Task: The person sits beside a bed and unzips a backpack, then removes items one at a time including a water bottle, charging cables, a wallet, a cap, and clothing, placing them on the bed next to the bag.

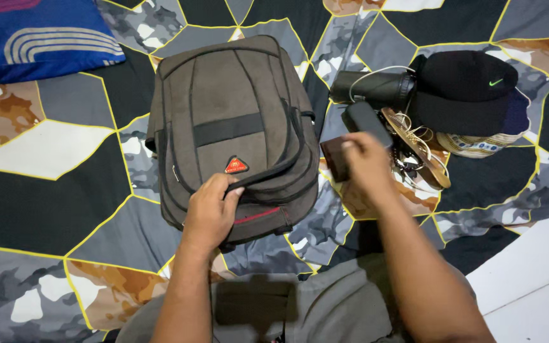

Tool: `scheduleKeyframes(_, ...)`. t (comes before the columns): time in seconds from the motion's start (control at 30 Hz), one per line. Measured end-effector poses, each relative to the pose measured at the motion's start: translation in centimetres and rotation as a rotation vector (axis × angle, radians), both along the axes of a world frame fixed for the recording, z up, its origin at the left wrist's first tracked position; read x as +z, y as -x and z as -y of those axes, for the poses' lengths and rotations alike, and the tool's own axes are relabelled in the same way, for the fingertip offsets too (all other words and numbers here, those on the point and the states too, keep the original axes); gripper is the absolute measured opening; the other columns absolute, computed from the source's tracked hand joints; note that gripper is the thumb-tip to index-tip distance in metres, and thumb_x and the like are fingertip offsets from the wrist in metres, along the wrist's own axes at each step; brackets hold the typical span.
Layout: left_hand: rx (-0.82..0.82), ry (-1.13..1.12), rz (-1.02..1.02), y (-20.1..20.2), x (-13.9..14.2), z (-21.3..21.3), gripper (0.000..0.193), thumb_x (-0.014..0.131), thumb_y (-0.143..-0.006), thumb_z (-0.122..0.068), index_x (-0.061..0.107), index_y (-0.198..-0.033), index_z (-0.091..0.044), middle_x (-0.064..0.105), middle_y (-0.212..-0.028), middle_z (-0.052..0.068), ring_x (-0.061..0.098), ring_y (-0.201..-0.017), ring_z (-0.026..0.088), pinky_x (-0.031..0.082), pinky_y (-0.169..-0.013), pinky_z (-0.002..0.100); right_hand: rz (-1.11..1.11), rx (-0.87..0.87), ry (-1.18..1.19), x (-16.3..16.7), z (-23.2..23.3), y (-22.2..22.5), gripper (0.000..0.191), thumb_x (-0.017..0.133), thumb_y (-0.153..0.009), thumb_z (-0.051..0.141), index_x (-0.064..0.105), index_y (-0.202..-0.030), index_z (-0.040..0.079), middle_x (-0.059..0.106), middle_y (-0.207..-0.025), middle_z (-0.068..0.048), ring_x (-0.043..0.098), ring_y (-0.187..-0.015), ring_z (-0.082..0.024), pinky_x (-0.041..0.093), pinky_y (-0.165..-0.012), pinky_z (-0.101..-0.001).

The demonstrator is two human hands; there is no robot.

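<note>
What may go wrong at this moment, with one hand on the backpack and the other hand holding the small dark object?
1. The right hand pinches the small dark wallet-like object only by the fingertips, so it might slip onto the patterned sheet.
2. The left hand grips the brown backpack at one spot near its lower edge; the soft bag might shift.
3. The pile beside it, black cap and dark cylinder, lies close to the right hand and might be knocked.

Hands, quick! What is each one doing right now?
Left hand: closed, pinching the backpack at its front edge.
Right hand: closed, holding a small dark brown wallet.
</note>
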State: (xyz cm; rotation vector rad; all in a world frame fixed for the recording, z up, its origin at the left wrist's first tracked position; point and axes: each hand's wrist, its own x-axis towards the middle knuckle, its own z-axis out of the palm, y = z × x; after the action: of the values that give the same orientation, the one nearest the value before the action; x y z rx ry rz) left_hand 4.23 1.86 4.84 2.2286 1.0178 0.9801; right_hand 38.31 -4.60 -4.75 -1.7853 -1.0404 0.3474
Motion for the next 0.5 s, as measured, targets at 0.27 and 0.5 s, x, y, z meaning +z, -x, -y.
scheduleKeyframes(0.27,-0.077,0.107,-0.021,0.6,0.0,-1.1,0.017,0.071,-0.091,-0.012,0.064,-0.101,-0.001,0.069,-0.098,0.02,0.068,-0.093,0.042,0.053,-0.078,0.043,0.013,0.122,0.156,-1.7,-8.4,1.0,0.036,0.063,-0.098,0.015,0.063,-0.131,0.001,0.071,-0.124,-0.017,0.066,-0.116,-0.026,0.048,-0.099,-0.034)
scheduleKeyframes(0.5,-0.061,0.176,-0.043,1.3,-0.3,-1.4,0.022,0.072,-0.089,-0.016,0.065,-0.104,-0.002,0.071,-0.1,0.019,0.068,-0.093,0.041,0.053,-0.078,0.043,-0.41,0.201,0.055,-4.5,-11.5,0.4,0.034,0.061,-0.097,0.008,0.063,-0.13,-0.002,0.073,-0.122,-0.015,0.069,-0.11,-0.021,0.053,-0.096,-0.0321)
